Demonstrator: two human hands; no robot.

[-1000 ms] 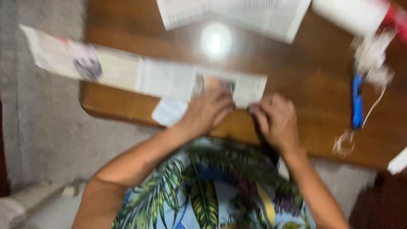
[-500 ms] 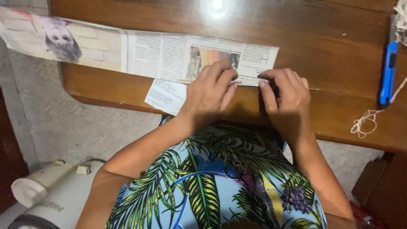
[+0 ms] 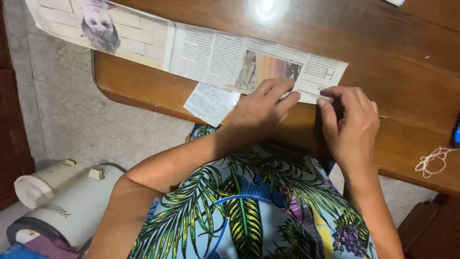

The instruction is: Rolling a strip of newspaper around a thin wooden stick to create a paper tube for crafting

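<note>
A long strip of newspaper point(image 3: 206, 57) lies along the near edge of a brown wooden table point(image 3: 393, 72). My left hand point(image 3: 261, 112) presses flat on the strip's lower edge near its right end, fingers stretched out. My right hand point(image 3: 350, 122) pinches the strip's right corner between thumb and fingers. A small loose piece of paper point(image 3: 211, 103) hangs over the table edge just left of my left hand.
A white tangle of string point(image 3: 433, 160) lies on the table at the right, next to a blue object point(image 3: 456, 134) at the frame edge. A white appliance point(image 3: 67, 201) sits on the tiled floor at lower left. Bright light glares on the tabletop point(image 3: 266, 7).
The view has shifted so the table sits higher and closer in frame. Both hands have stayed on the right end of the newspaper strip, the left now flatter on it.
</note>
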